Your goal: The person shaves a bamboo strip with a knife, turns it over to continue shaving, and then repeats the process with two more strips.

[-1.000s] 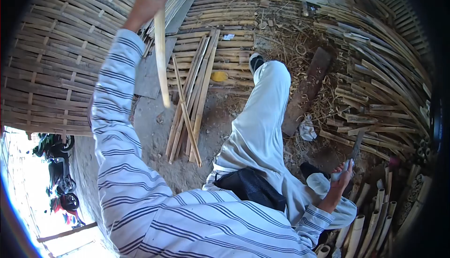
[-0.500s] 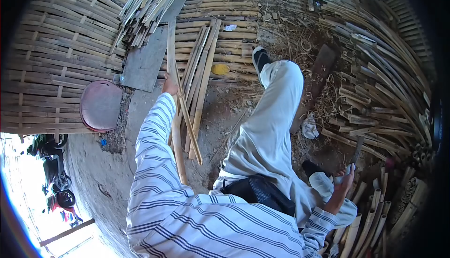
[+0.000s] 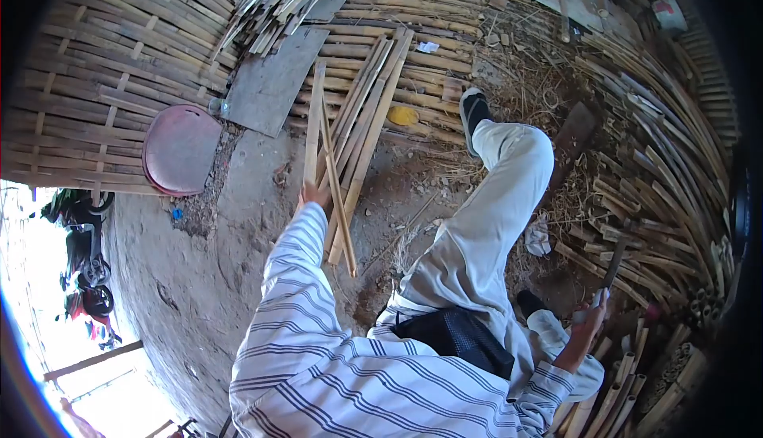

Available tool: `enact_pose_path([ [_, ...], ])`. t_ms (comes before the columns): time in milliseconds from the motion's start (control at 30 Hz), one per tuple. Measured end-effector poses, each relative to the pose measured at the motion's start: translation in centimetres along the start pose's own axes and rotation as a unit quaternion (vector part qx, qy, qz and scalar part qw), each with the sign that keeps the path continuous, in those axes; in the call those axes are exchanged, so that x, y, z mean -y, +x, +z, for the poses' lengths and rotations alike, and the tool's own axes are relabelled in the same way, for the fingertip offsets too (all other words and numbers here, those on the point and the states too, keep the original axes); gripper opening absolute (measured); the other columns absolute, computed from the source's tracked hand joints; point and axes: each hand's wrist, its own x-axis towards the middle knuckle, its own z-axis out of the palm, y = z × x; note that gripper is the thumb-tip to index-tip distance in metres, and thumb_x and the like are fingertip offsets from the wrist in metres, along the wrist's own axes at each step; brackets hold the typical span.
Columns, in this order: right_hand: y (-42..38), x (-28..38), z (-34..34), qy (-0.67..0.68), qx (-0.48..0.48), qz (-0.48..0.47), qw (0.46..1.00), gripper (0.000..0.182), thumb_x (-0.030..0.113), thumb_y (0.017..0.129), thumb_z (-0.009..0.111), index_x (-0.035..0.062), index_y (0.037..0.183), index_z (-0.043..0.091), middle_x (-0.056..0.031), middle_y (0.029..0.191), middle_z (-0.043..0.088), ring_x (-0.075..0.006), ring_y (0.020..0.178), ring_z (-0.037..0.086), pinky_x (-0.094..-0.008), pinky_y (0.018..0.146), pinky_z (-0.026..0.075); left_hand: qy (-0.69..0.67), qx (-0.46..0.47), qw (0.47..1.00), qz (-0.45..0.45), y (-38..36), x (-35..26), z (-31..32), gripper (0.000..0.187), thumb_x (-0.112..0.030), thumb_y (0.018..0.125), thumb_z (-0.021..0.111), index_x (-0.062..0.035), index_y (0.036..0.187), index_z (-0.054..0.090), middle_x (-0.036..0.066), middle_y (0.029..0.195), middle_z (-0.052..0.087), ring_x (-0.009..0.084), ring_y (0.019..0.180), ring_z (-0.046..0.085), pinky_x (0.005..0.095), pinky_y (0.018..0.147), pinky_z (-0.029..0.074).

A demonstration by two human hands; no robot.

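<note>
My left hand (image 3: 315,193) is closed round a flat bamboo strip (image 3: 315,132) that points away from me. The strip's near end is hidden behind my hand and sleeve. Beside that hand, a thin bamboo stick (image 3: 337,207) slants across several longer bamboo strips (image 3: 367,144) lying on the floor. At the lower right, my right hand (image 3: 586,328) grips a long-bladed knife (image 3: 614,263) with its blade pointing away. My fingers mostly cover the handle.
Cut bamboo pieces (image 3: 648,215) are heaped on the right, with upright bamboo tubes (image 3: 624,386) nearer me. A round pinkish stool (image 3: 183,150) stands left by the woven bamboo wall (image 3: 95,80). Bundled strips (image 3: 278,1) lie at the top; motorbikes (image 3: 87,255) are outside.
My left hand has drawn nearer to my body, and the bamboo strip in it has come nearer too. The knife stays in my right hand. The camera view has shifted a little.
</note>
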Motion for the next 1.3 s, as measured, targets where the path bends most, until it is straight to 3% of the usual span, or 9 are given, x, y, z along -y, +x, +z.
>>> enact_pose_path([
  [33,0.4,-0.2,-0.3,0.002,0.002,0.004,1.000,0.037,0.050,0.086,0.065,0.0141,0.085,0.054,0.0041,0.057,0.045,-0.0080,0.043,0.047,-0.0241,0.038,0.041,-0.005,0.051,0.998,-0.046,-0.3,3.2,3.4,0.106,-0.050,0.068,0.076,0.0088,0.141,0.028,0.029,0.141,0.040,0.0383,0.132,0.039,0.0413,0.111,0.032],
  [133,1.0,-0.3,-0.7,-0.007,0.008,0.009,1.000,0.036,0.048,0.086,0.065,0.0143,0.085,0.054,0.0037,0.057,0.045,-0.0083,0.043,0.047,-0.0244,0.038,0.041,0.004,0.141,0.975,-0.173,-7.2,5.4,6.0,0.132,-0.057,0.055,0.083,-0.0037,0.150,0.008,0.023,0.153,0.021,0.0396,0.141,0.020,0.0469,0.115,0.022],
  [200,1.3,-0.4,-0.9,0.001,0.018,0.019,1.000,0.034,0.047,0.087,0.065,0.0143,0.086,0.054,0.0035,0.058,0.046,-0.0085,0.043,0.047,-0.0248,0.039,0.041,0.029,0.124,0.968,-0.216,-9.0,7.8,9.5,0.142,-0.055,0.048,0.087,-0.0075,0.151,0.002,0.022,0.153,0.017,0.0404,0.140,0.020,0.0491,0.114,0.023],
  [367,2.0,-0.5,-1.2,-0.020,0.012,0.005,1.000,0.031,0.044,0.088,0.064,0.0144,0.085,0.054,0.0029,0.060,0.049,-0.0088,0.044,0.048,-0.0253,0.039,0.042,0.003,0.224,0.954,-0.202,-8.8,8.6,9.9,0.140,-0.053,0.049,0.088,-0.0054,0.150,0.003,0.024,0.146,0.034,0.0351,0.137,0.033,0.0429,0.112,0.031],
  [467,2.2,-1.0,-0.7,-0.055,-0.029,-0.053,0.997,0.032,0.044,0.088,0.064,0.0136,0.086,0.053,0.0023,0.062,0.050,-0.0089,0.044,0.049,-0.0250,0.039,0.042,0.013,0.236,0.957,-0.170,-9.2,6.8,9.9,0.142,-0.056,0.051,0.087,0.0002,0.149,0.001,0.025,0.146,0.034,0.0341,0.136,0.036,0.0370,0.112,0.032],
  [500,2.4,-1.1,-0.6,-0.052,-0.026,-0.042,0.997,0.033,0.044,0.088,0.064,0.0133,0.086,0.053,0.0022,0.062,0.050,-0.0089,0.044,0.049,-0.0250,0.039,0.042,0.009,0.144,0.983,-0.109,-10.1,5.8,9.9,0.111,-0.045,0.061,0.086,0.0004,0.144,0.028,0.025,0.137,0.047,0.0348,0.130,0.044,0.0401,0.107,0.038],
  [667,0.8,-0.3,0.2,-0.036,0.000,0.008,0.999,0.034,0.044,0.088,0.064,0.0121,0.086,0.053,0.0022,0.061,0.050,-0.0092,0.044,0.049,-0.0246,0.039,0.042,-0.015,0.117,0.986,-0.121,-9.2,4.4,10.7,0.089,-0.040,0.067,0.080,-0.0008,0.134,0.037,0.022,0.124,0.051,0.0329,0.116,0.048,0.0402,0.098,0.041],
  [1000,2.5,-1.0,0.1,-0.010,0.026,0.006,1.000,0.033,0.045,0.090,0.061,0.0126,0.088,0.054,0.0027,0.059,0.049,-0.0090,0.044,0.048,-0.0245,0.039,0.042,-0.076,0.115,0.979,-0.153,-8.5,9.8,9.5,0.046,-0.031,0.080,0.068,-0.0032,0.114,0.054,0.017,0.100,0.059,0.0290,0.088,0.055,0.0405,0.078,0.047],
  [1300,2.3,-0.7,0.8,-0.037,0.039,0.010,0.999,0.033,0.044,0.090,0.060,0.0130,0.086,0.052,0.0015,0.060,0.048,-0.0102,0.044,0.048,-0.0264,0.039,0.042,-0.210,0.194,0.946,-0.154,-6.6,11.9,8.5,0.022,-0.024,0.091,0.057,-0.0055,0.096,0.069,0.013,0.077,0.066,0.0255,0.064,0.062,0.0408,0.060,0.053],
])
